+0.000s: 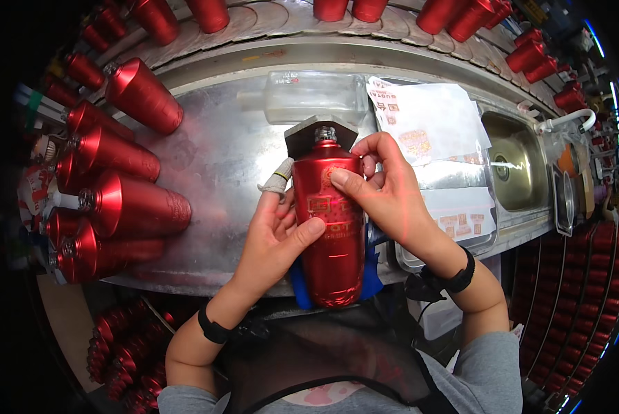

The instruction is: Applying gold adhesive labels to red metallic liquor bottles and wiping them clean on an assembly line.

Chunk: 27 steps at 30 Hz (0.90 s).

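A glossy red bottle [333, 262] with gold markings lies before me, its clear threaded neck pointing away. Its upper end rests by a dark angular holder [301, 139], and blue cloth [371, 279] shows under its lower part. My left hand [276, 231] grips the bottle's left side, thumb on the front; a whitish cover wraps one fingertip. On the other side my right hand [390, 190] is closed on the bottle's shoulder. Its thumb presses by a small gold emblem [331, 176], with the other fingers curled at the edge. Whether a decal lies under that thumb I cannot tell.
Several red bottles [140, 207] lie at the left of the metal table [213, 138]. A clear glass block-shaped bottle [316, 96] lies beyond the holder. Decal sheets [430, 121] sit at right, beside a sink [513, 165] with a white tap [571, 121]. More red bottles line the far conveyor [268, 17].
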Available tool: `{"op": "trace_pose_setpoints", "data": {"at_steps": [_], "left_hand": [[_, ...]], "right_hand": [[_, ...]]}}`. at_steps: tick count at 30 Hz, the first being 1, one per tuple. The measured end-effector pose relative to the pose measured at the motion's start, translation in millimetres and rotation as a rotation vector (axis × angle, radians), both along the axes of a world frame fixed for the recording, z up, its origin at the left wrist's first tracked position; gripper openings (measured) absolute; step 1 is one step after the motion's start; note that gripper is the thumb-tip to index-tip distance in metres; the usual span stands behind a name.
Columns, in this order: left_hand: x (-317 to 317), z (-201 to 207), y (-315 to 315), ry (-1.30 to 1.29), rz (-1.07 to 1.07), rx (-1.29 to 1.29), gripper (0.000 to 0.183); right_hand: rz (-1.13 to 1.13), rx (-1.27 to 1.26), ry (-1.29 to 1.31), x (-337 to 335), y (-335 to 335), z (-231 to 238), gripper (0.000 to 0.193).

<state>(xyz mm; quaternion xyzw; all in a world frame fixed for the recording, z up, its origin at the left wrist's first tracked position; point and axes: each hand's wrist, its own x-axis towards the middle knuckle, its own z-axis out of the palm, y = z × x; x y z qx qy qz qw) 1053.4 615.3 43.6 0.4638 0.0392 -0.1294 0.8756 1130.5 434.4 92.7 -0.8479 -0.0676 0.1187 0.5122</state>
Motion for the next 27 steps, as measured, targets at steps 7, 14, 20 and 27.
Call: {"op": "trace_pose_setpoints", "data": {"at_steps": [7,14,20,27], "left_hand": [[-1,-2,1,0.017,0.004,-0.051,0.086],[-5,-11,4,-0.011,-0.027,-0.04,0.085],[-4,-8,6,-0.004,-0.036,-0.07,0.086],[-4,-8,7,0.002,-0.062,-0.058,0.089]], "right_hand": [[0.025,0.203,0.084,-2,-9,-5,0.041],[0.026,0.314,0.239,-39,-22,-7,0.062],[0.036,0.268,0.243,-41,-20,-10,0.076],[0.036,0.275,0.261,-41,-23,-10,0.078]]}}
